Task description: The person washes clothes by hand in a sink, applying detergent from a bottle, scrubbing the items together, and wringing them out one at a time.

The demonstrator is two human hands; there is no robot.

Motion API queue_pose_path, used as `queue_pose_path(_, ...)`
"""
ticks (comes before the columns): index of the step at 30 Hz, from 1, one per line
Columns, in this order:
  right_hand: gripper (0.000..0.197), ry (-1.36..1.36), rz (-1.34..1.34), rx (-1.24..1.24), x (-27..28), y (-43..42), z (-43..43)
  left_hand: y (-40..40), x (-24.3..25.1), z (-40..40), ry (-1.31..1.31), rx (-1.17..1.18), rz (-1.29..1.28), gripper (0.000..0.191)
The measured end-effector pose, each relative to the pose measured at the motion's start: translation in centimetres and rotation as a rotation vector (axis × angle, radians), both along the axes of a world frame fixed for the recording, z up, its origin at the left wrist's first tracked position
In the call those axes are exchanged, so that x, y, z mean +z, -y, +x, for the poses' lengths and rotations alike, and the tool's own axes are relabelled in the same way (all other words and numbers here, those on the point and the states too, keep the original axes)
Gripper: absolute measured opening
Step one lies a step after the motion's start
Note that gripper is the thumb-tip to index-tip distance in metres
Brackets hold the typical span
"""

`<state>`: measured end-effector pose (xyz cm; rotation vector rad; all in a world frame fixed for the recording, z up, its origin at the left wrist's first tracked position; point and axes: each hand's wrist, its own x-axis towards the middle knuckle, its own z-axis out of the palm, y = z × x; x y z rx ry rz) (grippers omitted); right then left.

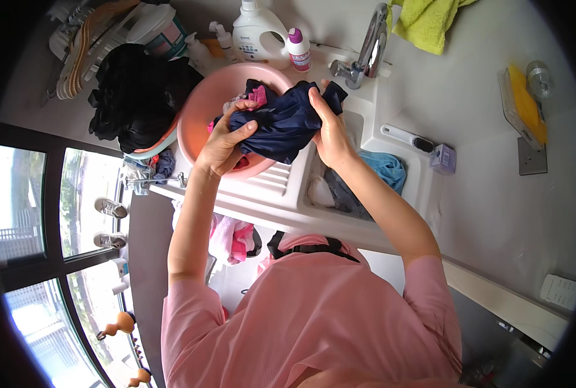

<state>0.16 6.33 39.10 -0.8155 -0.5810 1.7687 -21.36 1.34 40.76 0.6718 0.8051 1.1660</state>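
A dark navy garment [288,121] is stretched between my two hands, above the right side of a pink plastic basin [191,116]. My left hand [229,136] grips its left end, thumb on top. At the other end, my right hand [329,119] holds the fabric beside the faucet side of the sink. Inside the basin lie pink and dark clothes [256,94], partly hidden by the navy cloth. Below my right forearm, the sink basin [312,201] holds a light blue garment [384,167] and dark grey cloth [344,189].
Black clothing [137,97] is heaped in another basin at left. Behind stand a white detergent jug [259,41], a purple-capped bottle [298,51] and a chrome faucet [368,46]. A scrub brush [407,137] and small purple box [443,159] sit on the sink's right ledge.
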Motion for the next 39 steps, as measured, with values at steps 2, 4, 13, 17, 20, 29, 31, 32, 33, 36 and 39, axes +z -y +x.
queue_pose_path(2,0.059,-0.018,0.037,0.058,-0.4,-2.7,-2.5,0.2,1.1,-1.7,-0.149,0.109,0.167,0.045)
queue_pose_path(4,0.040,-0.065,0.078,0.104,0.5,-3.5,-5.2,0.3,0.8,-3.6,-0.298,0.187,0.266,0.048)
queue_pose_path(13,0.070,1.432,1.096,0.178,-9.2,-7.6,-10.0,0.2,-12.1,-8.1,-1.617,0.088,0.187,0.076)
queue_pose_path(17,0.048,1.563,1.017,0.460,-13.3,-8.1,-10.1,-1.1,-13.2,-6.7,-1.811,0.009,0.114,0.082)
queue_pose_path(20,0.048,1.531,1.135,0.397,-12.5,-9.3,-8.9,-1.7,-10.3,-5.1,-2.072,-0.065,0.050,0.083)
queue_pose_path(29,0.014,1.104,0.572,0.081,-12.8,0.3,7.9,3.6,-9.6,11.4,-1.104,-0.330,0.605,0.025)
queue_pose_path(31,0.019,1.098,0.554,0.352,-18.9,4.1,11.0,4.5,-17.1,14.0,-1.233,-0.554,0.541,0.034)
queue_pose_path(32,0.021,1.236,0.653,0.445,-20.9,5.6,11.8,5.0,-20.2,15.0,-1.368,-0.582,0.536,0.039)
queue_pose_path(33,0.028,1.271,0.542,0.567,-21.1,7.0,11.8,5.6,-22.6,15.5,-1.508,-0.603,0.520,0.045)
queue_pose_path(36,0.035,1.346,0.670,0.418,-25.0,9.5,12.9,5.8,-25.9,16.7,-1.713,-0.530,0.666,0.049)
queue_pose_path(39,0.041,1.621,0.681,0.339,-25.6,10.2,14.1,4.7,-26.4,16.9,-1.728,-0.756,0.574,0.048)
